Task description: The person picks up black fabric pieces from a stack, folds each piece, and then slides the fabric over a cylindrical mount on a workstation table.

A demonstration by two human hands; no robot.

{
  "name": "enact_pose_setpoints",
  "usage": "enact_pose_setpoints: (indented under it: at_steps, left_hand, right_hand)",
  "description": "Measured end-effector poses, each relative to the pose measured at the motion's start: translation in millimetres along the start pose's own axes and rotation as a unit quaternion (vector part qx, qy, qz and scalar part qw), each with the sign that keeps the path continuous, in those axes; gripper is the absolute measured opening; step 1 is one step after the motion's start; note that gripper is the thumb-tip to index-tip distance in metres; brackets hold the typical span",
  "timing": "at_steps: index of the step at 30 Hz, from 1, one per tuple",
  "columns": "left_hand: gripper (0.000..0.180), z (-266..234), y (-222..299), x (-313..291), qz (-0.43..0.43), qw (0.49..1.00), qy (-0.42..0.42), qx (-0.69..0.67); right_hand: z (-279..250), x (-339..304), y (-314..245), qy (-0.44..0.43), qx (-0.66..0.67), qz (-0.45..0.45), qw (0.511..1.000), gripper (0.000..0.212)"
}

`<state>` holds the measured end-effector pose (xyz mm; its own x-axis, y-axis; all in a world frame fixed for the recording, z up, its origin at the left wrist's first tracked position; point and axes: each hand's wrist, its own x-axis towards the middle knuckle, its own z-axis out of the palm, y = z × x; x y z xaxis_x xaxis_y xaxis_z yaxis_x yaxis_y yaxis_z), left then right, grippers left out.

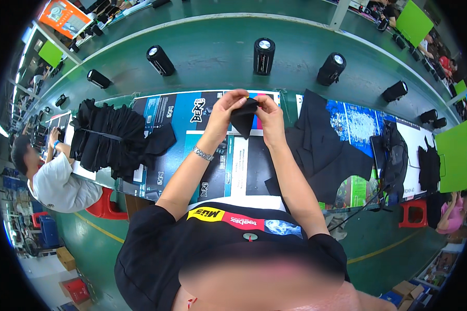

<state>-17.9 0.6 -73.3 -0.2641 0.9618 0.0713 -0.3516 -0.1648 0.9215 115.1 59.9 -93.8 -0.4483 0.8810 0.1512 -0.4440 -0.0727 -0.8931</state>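
Over the middle of the table, my left hand [228, 110] and my right hand [270, 118] pinch the upper edge of a small black fabric piece [245, 120] between thumbs and fingers. It hangs down to a point between them. A speck of yellow shows at the fingertips; what it is I cannot make out. To the left lies a thick bundle of black fabric pieces [106, 137], tied round its middle with a strip. Loose black fabric pieces [324, 155] lie spread and overlapping to the right of my right forearm.
Printed cardboard sheets [163, 147] cover the table. Several black cylindrical speakers [263, 57] stand along the green surface beyond. A black bag-like item [394, 158] with a cord lies at the right. A co-worker in white [67, 179] sits at the left near a red stool [107, 205].
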Motion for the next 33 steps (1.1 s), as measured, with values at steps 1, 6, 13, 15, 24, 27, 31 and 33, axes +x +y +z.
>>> enact_pose_setpoints:
  at_steps: [1, 6, 13, 15, 24, 27, 31, 33]
  left_hand:
    - [0.025, -6, 0, 0, -0.022, 0.999, -0.023, 0.016]
    - [0.02, -19, 2, 1, -0.039, 0.998, -0.051, 0.009]
    - [0.026, -21, 10, 4, -0.111, 0.989, -0.063, -0.072]
    - [0.029, -16, 15, 0, -0.123, 0.985, -0.093, -0.072]
    - [0.033, -23, 4, 41, -0.142, 0.977, -0.158, -0.016]
    - [0.028, -8, 5, 92, -0.057, 0.99, -0.119, 0.045]
    - [0.024, 32, -13, 180, 0.11, 0.984, -0.034, 0.132]
    - [0.024, 30, -13, 208, 0.167, 0.966, 0.007, 0.198]
  right_hand:
    - [2, -2, -2, -0.005, 0.0, 0.003, 1.0, 0.012]
    - [4, -2, -14, -0.034, -0.007, 0.024, 0.999, 0.013]
    - [5, -3, -28, -0.01, -0.011, 0.078, 0.997, 0.016]
    - [4, -4, -33, 0.029, -0.062, 0.087, 0.994, 0.017]
    - [-25, 22, -53, 0.073, -0.302, -0.064, 0.948, 0.013]
    - [-36, 62, -59, 0.116, -0.388, -0.178, 0.897, 0.011]
    - [-62, 125, -67, 0.201, -0.484, -0.326, 0.787, 0.011]
    - [-56, 157, -67, 0.219, -0.496, -0.337, 0.77, 0.012]
